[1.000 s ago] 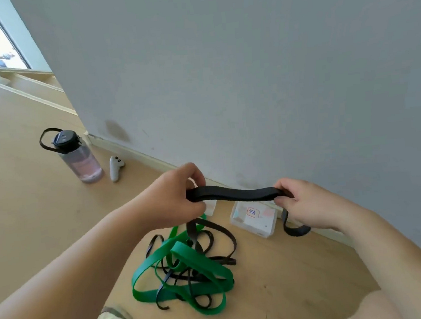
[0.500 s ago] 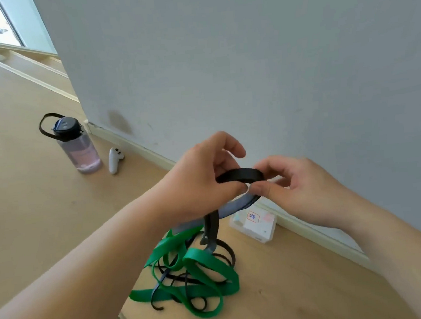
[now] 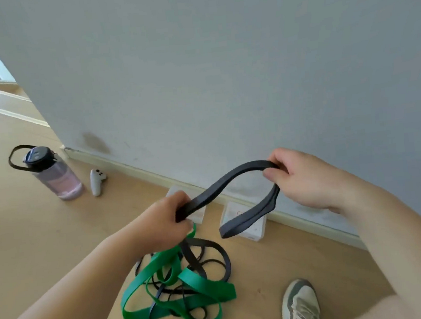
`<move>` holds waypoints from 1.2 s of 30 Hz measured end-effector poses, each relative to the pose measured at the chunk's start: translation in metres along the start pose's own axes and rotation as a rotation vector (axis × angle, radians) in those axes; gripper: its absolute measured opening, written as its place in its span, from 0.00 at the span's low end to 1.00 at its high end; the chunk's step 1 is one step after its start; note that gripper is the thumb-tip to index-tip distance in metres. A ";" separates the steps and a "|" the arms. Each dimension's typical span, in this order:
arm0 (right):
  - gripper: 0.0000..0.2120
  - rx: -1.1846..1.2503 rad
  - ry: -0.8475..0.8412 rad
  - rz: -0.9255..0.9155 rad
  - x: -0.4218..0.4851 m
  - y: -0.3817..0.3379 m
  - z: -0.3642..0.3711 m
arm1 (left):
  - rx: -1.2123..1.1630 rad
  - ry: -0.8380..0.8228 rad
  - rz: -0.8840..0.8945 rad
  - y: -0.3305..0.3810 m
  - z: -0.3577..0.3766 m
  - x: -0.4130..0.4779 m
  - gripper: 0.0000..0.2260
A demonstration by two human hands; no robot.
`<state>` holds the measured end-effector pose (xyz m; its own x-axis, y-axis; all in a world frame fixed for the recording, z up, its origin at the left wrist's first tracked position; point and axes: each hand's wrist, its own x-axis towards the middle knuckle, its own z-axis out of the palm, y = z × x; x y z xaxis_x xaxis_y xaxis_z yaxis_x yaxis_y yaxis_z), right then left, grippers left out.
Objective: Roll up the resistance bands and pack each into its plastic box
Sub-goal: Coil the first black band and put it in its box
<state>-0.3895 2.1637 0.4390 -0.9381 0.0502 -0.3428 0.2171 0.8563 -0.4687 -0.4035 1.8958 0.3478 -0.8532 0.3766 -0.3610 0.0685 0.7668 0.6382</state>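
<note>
Black resistance band (image 3: pixel 214 188) arches between my hands: left fingers (image 3: pixel 182 198) clench it, right fingers (image 3: pixel 271 173) pinch it. Below, a green band (image 3: pixel 205 282) tangles on the floor (image 3: pixel 33 238); plastic boxes (image 3: pixel 253 229) at the floor's wall (image 3: pixel 220 56) edge sit partly hidden behind it.

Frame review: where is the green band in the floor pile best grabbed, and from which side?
Probably its outer left loop, coming from above on the left: that stretch of the green band runs wide and mostly uncrossed, while black bands lace through its middle and right.
</note>
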 end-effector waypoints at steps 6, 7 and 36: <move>0.21 -0.146 -0.189 0.019 0.002 0.035 0.013 | -0.219 0.378 0.206 0.048 -0.020 -0.017 0.18; 0.26 -0.028 -0.169 -0.060 0.003 0.034 0.016 | -0.251 0.385 0.214 0.053 -0.018 -0.018 0.18; 0.05 0.235 -0.116 -0.313 0.027 0.040 0.030 | 0.000 0.045 -0.056 0.007 0.017 0.018 0.09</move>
<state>-0.3978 2.1838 0.3870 -0.9349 -0.2637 -0.2376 -0.0052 0.6794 -0.7337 -0.4093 1.9170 0.3344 -0.8780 0.3098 -0.3649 0.0205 0.7860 0.6179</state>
